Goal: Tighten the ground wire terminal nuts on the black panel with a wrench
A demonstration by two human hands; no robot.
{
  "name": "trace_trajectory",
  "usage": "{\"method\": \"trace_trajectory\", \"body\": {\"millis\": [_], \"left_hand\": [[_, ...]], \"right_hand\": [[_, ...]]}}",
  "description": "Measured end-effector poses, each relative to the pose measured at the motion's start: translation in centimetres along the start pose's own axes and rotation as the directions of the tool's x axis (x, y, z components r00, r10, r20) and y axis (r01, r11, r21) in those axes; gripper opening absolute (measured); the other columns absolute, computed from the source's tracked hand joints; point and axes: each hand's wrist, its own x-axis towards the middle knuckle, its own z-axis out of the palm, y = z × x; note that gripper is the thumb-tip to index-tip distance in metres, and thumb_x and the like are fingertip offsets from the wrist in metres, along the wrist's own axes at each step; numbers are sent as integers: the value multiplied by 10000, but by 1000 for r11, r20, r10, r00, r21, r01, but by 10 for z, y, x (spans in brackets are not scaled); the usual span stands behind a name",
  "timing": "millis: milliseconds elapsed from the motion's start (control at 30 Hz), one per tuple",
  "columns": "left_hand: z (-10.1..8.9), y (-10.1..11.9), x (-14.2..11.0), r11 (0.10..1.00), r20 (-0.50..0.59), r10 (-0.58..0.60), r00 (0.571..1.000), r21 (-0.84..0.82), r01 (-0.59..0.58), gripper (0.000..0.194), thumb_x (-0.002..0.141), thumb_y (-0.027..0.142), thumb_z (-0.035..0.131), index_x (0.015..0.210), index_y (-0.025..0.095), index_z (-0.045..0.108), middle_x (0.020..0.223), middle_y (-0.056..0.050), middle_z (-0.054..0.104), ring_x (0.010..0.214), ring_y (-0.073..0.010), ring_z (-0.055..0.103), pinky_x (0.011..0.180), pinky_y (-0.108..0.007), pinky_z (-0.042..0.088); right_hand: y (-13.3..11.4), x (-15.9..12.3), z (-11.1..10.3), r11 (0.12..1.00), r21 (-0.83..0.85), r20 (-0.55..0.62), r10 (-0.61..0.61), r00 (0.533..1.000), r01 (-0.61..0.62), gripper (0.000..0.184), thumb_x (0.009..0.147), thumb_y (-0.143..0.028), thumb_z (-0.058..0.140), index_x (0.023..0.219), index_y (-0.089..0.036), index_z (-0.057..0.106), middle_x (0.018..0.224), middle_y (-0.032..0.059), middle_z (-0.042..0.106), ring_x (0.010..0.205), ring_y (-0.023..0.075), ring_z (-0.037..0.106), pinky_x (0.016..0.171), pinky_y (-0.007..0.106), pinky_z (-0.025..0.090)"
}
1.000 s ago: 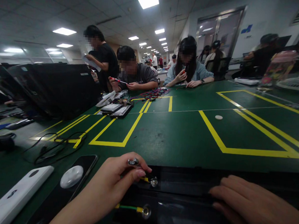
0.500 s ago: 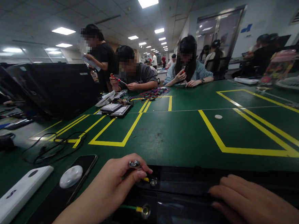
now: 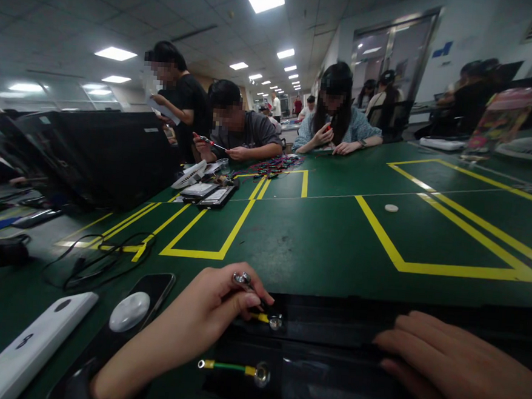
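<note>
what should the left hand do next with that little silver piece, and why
Probably lower the small silver metal fitting onto the upper ring terminal with the yellow crimp, since the left hand holds the fitting close to it, while the right hand rests on the black panel.

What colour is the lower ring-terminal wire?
Green wire, yellow crimps; best seen in the head view.

An electronics assembly workshop: the long green anti-static bench carries yellow tape outlines, green-and-yellow ring-terminal wires and a heap of coloured leads, with workers seated along it under ceiling panel lights.
</note>
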Motion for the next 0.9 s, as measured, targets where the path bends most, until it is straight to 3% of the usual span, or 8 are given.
{"method": "trace_trajectory", "body": {"millis": [167,300,400,533,633,767,900], "left_hand": [[-2,-7,2,997,47,-10,999,-77,14,138,1094,242,764,1023,224,881,1056,-112,1020,784,-212,881,743,-304,721],[-1,-8,2,994,41,-17,999,-109,21,121,1083,244,789,999,222,873,1033,-113,1015,784,-214,892,732,-299,736],[1,-7,-1,991,-36,-46,998,-128,41,113,1115,283,794,1035,225,848,1063,-129,1014,838,-234,936,729,-301,758],[8,-5,-10,980,-265,-126,956,-184,78,69,1153,317,804,1135,251,805,1183,-128,1033,910,-261,996,733,-317,799],[18,-1,-19,996,-348,-69,935,-79,44,69,1142,289,810,1081,277,838,1100,-68,1034,923,-263,1006,748,-297,788],[28,2,-25,986,-281,57,958,165,-10,131,1105,251,806,995,297,862,901,-7,988,761,-240,959,713,-281,756],[33,-9,-30,973,-300,88,950,231,-18,159,1135,228,750,1047,315,850,971,13,994,837,-234,973,764,-270,757]], "right_hand": [[-1,-3,0,1000,1,4,-1,1000,1,279,1237,-339,595,1295,-349,867,1177,31,938,960,250,921,810,339,772],[-1,-5,2,1000,-2,13,7,1000,-7,261,1247,-376,611,1294,-346,865,1178,29,936,976,255,925,856,361,783],[0,-7,2,997,64,19,49,999,-50,246,1231,-404,660,1302,-347,889,1181,47,944,977,276,919,845,376,772],[-1,-6,1,998,49,6,47,999,-48,257,1226,-381,642,1287,-354,891,1186,41,943,987,281,923,861,386,779],[-2,-3,-1,1000,3,-2,12,1000,-12,264,1217,-347,619,1276,-344,876,1180,46,940,974,273,921,843,369,781],[-2,2,-2,999,-48,12,-22,1000,22,275,1212,-310,580,1255,-331,851,1150,46,933,952,262,916,845,355,782],[-3,2,-1,992,-110,16,-64,998,66,301,1226,-289,531,1246,-316,830,1141,55,925,942,254,910,827,331,770]]}}
